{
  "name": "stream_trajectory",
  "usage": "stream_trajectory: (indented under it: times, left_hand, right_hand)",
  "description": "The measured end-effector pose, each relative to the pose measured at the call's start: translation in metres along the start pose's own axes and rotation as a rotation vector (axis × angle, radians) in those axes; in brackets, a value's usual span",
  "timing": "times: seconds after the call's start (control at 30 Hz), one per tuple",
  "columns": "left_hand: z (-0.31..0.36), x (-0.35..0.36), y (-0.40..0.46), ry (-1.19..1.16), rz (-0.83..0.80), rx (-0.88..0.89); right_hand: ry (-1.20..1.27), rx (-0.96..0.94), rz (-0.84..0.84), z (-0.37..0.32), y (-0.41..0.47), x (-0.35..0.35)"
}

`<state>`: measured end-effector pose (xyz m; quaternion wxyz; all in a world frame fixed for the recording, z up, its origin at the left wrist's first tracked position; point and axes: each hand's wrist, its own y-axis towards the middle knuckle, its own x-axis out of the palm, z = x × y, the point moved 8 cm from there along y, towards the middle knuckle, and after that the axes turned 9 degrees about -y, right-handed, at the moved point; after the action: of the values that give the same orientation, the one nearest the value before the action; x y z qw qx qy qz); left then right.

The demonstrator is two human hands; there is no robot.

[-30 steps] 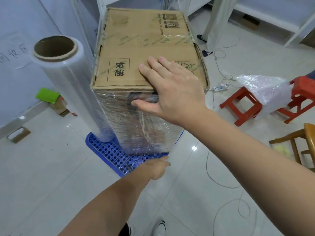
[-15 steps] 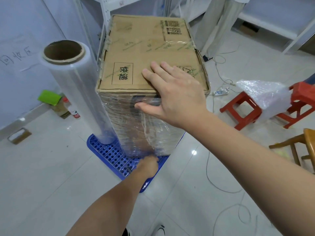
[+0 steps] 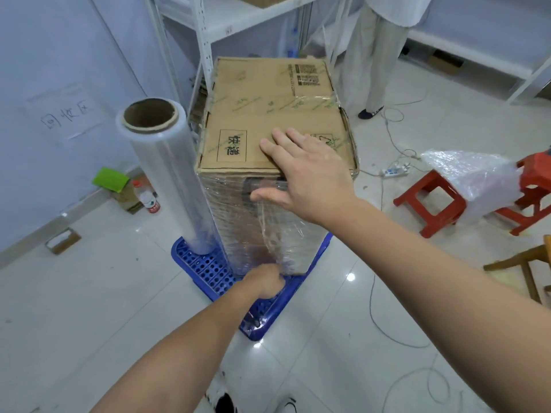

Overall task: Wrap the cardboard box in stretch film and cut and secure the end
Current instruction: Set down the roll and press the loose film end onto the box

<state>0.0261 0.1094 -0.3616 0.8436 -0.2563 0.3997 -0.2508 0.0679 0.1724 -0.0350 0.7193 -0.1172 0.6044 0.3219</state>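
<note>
box: (image 3: 277, 120) upright on blue pallet (image 3: 208, 269), sides film-wrapped, top bare cardboard
pallet edges: near corner sticks out past box base toward the camera; roll and box fill the rest
roll: (image 3: 167, 177) upright on pallet, just left of box, touching or nearly touching its left side
room: open tile left of and in front of box; shelf (image 3: 208, 34) right behind box; red stools (image 3: 429, 201) and cables right of box, apart from it
right hand: (image 3: 310, 171) flat, fingers straight on box top near front edge, thumb down on wrapped front face
left hand: (image 3: 265, 281) low at box's front bottom edge, fingers curled, pinching film there
film tail: bunched ridge runs up front face
</note>
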Motion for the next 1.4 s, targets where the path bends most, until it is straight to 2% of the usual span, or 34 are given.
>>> stream_trajectory:
  times: [0.07,0.1,0.2,0.3,0.43,0.53,0.63,0.7,0.77,0.93,1.03,1.13,1.23,1.3,1.4]
  left_hand:
    - [0.032,-0.003,-0.019,0.002,-0.103,0.143]
    - [0.042,-0.011,-0.023,-0.007,-0.097,0.180]
    - [0.047,-0.055,-0.030,-0.115,0.078,0.188]
    - [0.032,-0.074,-0.040,-0.116,0.146,0.144]
    - [0.020,-0.106,-0.069,-0.147,0.257,0.098]
    - [0.027,-0.127,-0.092,0.052,0.279,0.077]
    - [0.068,-0.122,-0.109,0.271,0.138,0.173]
    - [0.100,-0.125,-0.122,0.202,0.102,0.297]
    - [0.113,-0.149,-0.130,0.072,0.207,0.349]
    - [0.081,-0.185,-0.154,-0.056,0.363,0.321]
    - [0.067,-0.193,-0.165,-0.038,0.424,0.275]
    - [0.079,-0.194,-0.173,0.043,0.389,0.258]
    - [0.121,-0.186,-0.180,0.043,0.279,0.371]
    - [0.138,-0.202,-0.188,-0.003,0.386,0.439]
    - [0.128,-0.218,-0.203,-0.148,0.537,0.423]
  right_hand:
    - [-0.009,-0.007,-0.022,-0.001,-0.001,-0.001]
    - [-0.010,-0.010,-0.025,0.001,-0.001,-0.001]
    - [0.016,-0.040,-0.044,0.002,-0.001,-0.002]
    - [0.090,-0.051,-0.104,0.004,0.000,-0.005]
    - [0.349,0.015,-0.202,0.020,0.002,-0.009]
    - [0.453,0.038,-0.219,0.020,0.004,-0.008]
    - [0.474,0.039,-0.232,0.016,0.004,-0.003]
    - [0.480,0.043,-0.229,0.017,0.004,-0.003]
    - [0.478,0.038,-0.226,0.019,0.004,-0.002]
    - [0.460,0.010,-0.229,0.019,0.006,-0.003]
    - [0.462,0.014,-0.226,0.019,0.005,-0.003]
    - [0.466,0.026,-0.221,0.020,0.005,-0.003]
    - [0.455,0.025,-0.210,0.021,0.004,-0.004]
    - [0.457,0.020,-0.211,0.023,0.005,-0.004]
    - [0.447,0.017,-0.206,0.024,0.006,-0.003]
